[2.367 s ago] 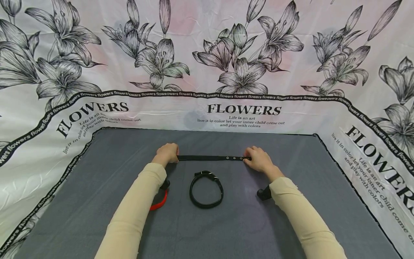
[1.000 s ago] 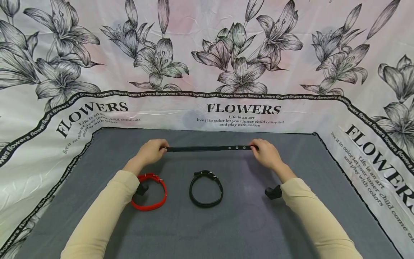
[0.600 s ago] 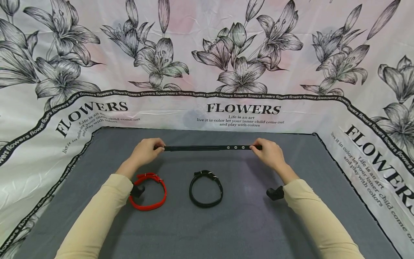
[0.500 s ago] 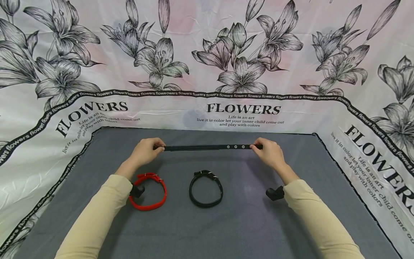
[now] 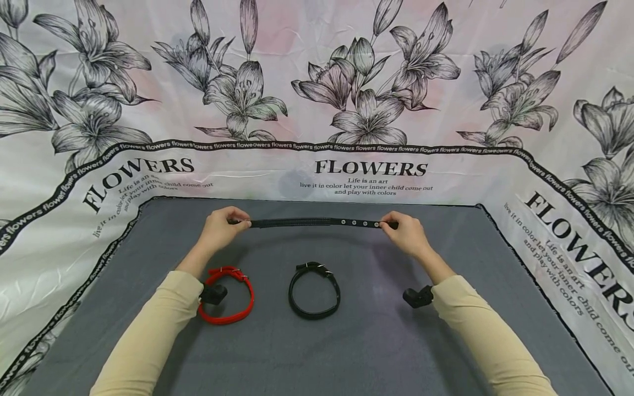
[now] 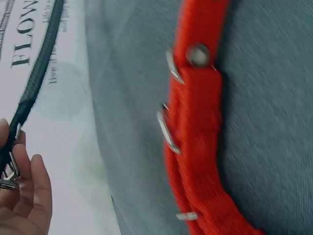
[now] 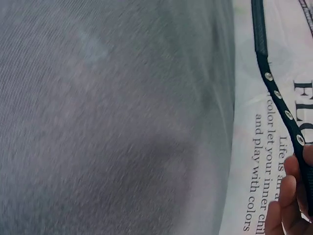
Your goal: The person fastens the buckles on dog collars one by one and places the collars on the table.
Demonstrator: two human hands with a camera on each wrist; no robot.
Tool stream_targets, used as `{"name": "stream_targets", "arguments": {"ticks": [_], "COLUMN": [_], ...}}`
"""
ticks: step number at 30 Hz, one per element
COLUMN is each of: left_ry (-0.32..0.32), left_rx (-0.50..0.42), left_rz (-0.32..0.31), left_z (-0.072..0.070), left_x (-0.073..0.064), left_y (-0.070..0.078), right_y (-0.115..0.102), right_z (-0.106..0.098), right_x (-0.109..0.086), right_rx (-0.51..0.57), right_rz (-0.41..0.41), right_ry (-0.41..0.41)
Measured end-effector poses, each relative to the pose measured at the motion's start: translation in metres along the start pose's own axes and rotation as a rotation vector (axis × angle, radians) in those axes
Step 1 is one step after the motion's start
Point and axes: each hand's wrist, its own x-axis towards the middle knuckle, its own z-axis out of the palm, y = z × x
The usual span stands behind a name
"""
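Note:
A black pet collar (image 5: 297, 222) with metal eyelets is stretched crosswise above the table, bowing slightly upward. My left hand (image 5: 220, 228) pinches its buckle end; the metal buckle (image 6: 12, 169) shows beside the fingers in the left wrist view. At the other end my right hand (image 5: 406, 234) pinches the strap just past the eyelets (image 7: 288, 115). Below the left forearm a red collar (image 5: 226, 320) lies fastened in a loop, its metal fittings large in the left wrist view. A second black collar (image 5: 315, 315), also buckled into a loop, lies at the middle.
The grey cloth (image 5: 317, 363) covers the table, edged by a white flower-printed drape (image 5: 277, 187) behind and at the sides. Black wrist cameras (image 5: 418, 297) jut inward below each hand; the left one overlaps the red collar in the head view.
Both hands have lifted the black collar and spread apart, uncovering the red collar. Over the last half second the strap has shifted slightly left and bowed upward, with another eyelet showing by the right fingers.

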Motion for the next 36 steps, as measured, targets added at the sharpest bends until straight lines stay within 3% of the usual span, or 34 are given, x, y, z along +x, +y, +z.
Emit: {"name": "stream_targets", "arguments": {"ticks": [7,14,28,36], "left_ry": [0.002,-0.031,0.081,0.093], "left_rx": [-0.186,-0.328,-0.529,-0.475], "left_rz": [-0.108,-0.143,-0.121,-0.059], "left_z": [0.0,0.003,0.012,0.016], "left_x": [0.0,0.003,0.011,0.01], "left_y": [0.007,0.017,0.039,0.052], "right_y": [-0.007,-0.017,-0.037,-0.047], "right_z": [-0.004,-0.005,0.001,0.0], "right_x": [0.001,0.006,0.013,0.012], "right_rx": [0.179,0.379,0.331,0.325], "right_rz": [0.069,0.124,-0.057,-0.1], "right_ry": [-0.073,-0.123,-0.084,-0.02]}}
